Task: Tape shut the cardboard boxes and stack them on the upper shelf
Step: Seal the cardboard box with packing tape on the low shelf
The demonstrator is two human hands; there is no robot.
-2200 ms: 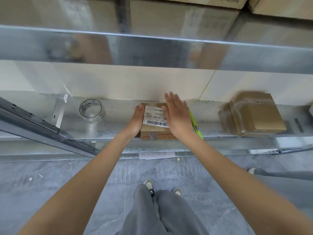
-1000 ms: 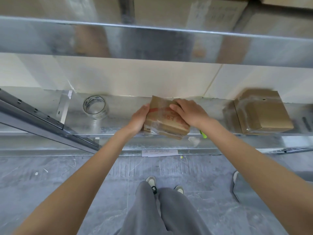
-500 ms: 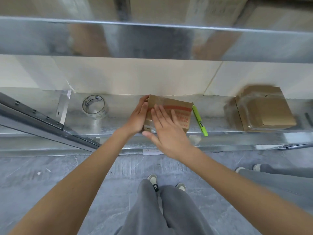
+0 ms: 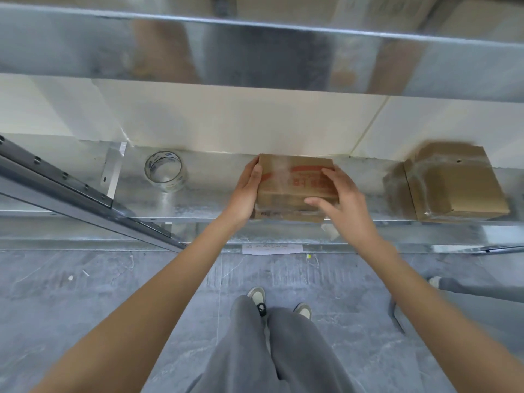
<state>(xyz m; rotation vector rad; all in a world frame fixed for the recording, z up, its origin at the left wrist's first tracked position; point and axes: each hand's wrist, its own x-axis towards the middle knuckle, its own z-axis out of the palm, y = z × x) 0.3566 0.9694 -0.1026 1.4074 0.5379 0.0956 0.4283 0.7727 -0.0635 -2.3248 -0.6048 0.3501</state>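
A small brown cardboard box (image 4: 289, 185) with red print on top sits on the lower metal shelf (image 4: 198, 202), near its front edge. My left hand (image 4: 246, 191) grips its left side, thumb on the top edge. My right hand (image 4: 340, 199) grips the box's right front corner, fingers curled over the top and thumb at the front. A roll of clear tape (image 4: 164, 171) lies on the shelf to the left. A second, taped cardboard box (image 4: 453, 182) sits at the right of the shelf. The upper shelf's front beam (image 4: 255, 49) runs overhead, with blurred boxes above it.
A dark slotted metal rail (image 4: 71, 191) slants across the left. A paper slip (image 4: 272, 248) lies at the shelf's foot on the grey floor. My grey trousers and shoes (image 4: 272, 336) are below. Another person's leg and shoe (image 4: 453, 287) show at the right.
The box has been flipped from label side up to the red-printed side up. My right hand moved from over its front to gripping its right corner. The green marker is now hidden.
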